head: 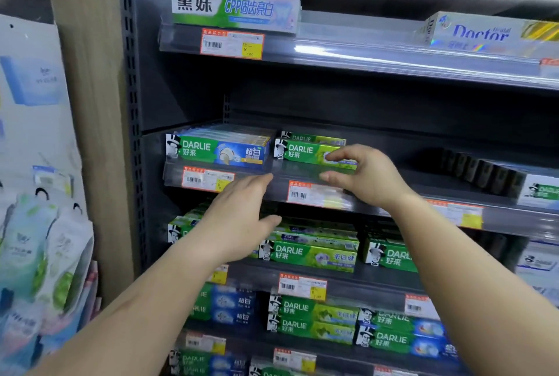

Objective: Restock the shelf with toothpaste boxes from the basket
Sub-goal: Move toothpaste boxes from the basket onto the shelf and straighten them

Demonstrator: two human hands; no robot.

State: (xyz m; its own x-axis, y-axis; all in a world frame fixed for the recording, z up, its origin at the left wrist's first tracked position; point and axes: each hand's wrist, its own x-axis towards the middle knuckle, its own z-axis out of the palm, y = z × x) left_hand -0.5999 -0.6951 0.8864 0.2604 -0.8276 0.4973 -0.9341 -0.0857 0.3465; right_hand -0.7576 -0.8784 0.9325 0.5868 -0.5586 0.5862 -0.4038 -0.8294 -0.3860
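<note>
my right hand pinched the green toothpaste box at its three o'clock end on the middle shelf; my left hand hung released at seven o'clock of it. i judged a crooked push could tip it over the lip. no basket was in view; the shelf held few boxes.

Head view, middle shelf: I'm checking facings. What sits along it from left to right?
Blue-green Darlie boxes → green Darlie box, right hand at its end → dark boxes → white-green box.
</note>
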